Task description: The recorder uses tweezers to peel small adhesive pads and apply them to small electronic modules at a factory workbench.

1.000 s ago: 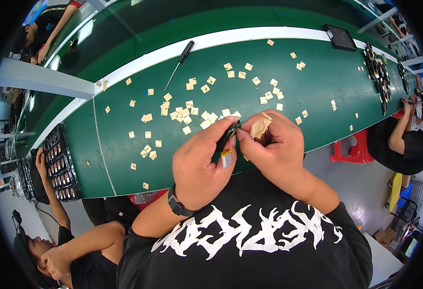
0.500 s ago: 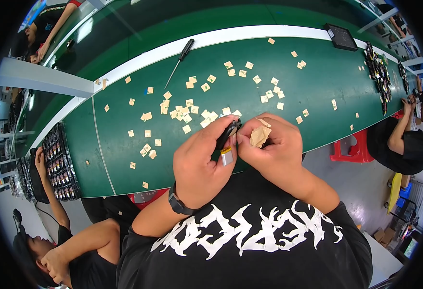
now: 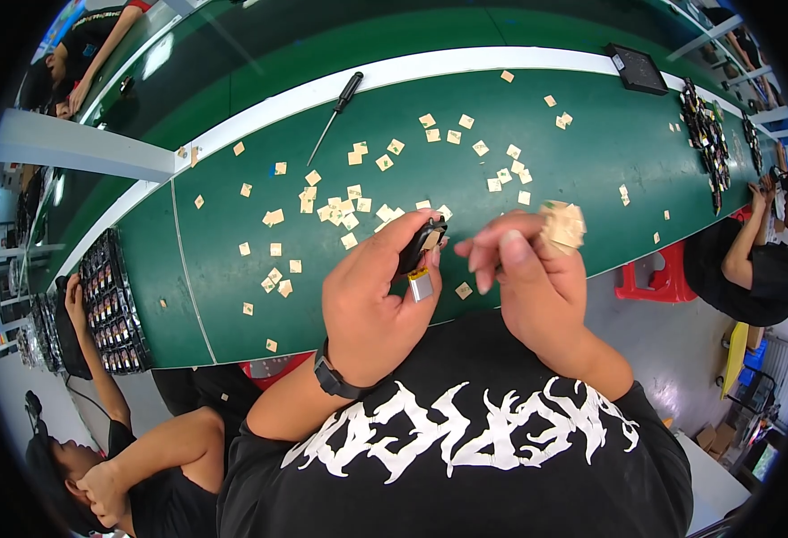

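Observation:
My left hand (image 3: pixel 371 291) is closed round a small black device housing (image 3: pixel 412 257). A silver pouch battery (image 3: pixel 421 285) with a yellow edge sticks out of it at my thumb. On the inner face of the housing a beige patch (image 3: pixel 431 238) shows. To the right, apart from the housing, my right hand (image 3: pixel 542 278) has a crumpled bunch of beige adhesive squares (image 3: pixel 563 227) tucked between its fingers, slightly blurred. Its thumb and forefinger are bent toward the left hand, and I see nothing between their tips. One loose square (image 3: pixel 464 290) lies between the hands near the table edge.
Many beige squares (image 3: pixel 349 204) are scattered over the green table (image 3: pixel 394 296). A black screwdriver (image 3: pixel 347 92) lies near the white rail. A black tray (image 3: pixel 638 69) stands far right, near a row of dark parts (image 3: pixel 706 143). Stacked black units (image 3: pixel 111 305) sit left, beside a co-worker (image 3: pixel 125 448).
My right hand has drawn away from the housing to the right, taking the bunch of squares with it. The beige patch in the housing and the loose square between my hands are now visible.

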A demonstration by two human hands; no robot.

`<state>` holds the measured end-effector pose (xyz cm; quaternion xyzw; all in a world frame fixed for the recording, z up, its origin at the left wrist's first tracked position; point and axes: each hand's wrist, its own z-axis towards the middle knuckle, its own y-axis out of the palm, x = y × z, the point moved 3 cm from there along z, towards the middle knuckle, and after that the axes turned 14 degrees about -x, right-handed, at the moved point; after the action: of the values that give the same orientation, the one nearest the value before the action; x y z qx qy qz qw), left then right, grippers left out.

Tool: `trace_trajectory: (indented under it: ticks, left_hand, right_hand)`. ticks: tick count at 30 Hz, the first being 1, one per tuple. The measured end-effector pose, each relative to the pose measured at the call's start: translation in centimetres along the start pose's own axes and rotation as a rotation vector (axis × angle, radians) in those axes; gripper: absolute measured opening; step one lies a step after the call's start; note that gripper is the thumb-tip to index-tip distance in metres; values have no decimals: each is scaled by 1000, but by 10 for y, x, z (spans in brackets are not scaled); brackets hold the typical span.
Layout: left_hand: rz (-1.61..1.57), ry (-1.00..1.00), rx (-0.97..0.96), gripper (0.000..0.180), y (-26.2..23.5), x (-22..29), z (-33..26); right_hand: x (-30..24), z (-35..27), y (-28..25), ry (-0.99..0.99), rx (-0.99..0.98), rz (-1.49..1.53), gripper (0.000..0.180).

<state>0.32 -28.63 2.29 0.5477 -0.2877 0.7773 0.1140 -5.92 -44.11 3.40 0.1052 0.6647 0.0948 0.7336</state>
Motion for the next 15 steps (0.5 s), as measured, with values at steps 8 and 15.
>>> trace_trajectory:
  ticks: [8,15]
  left_hand:
    - [23,25,16,41,0,0,1]
    - [131,38,-35,40,-5,6,1]
  right_hand:
    - [-11,-3,2,-186,-176,-38,26]
    - [-8,-5,3,-94,-96,44,27]
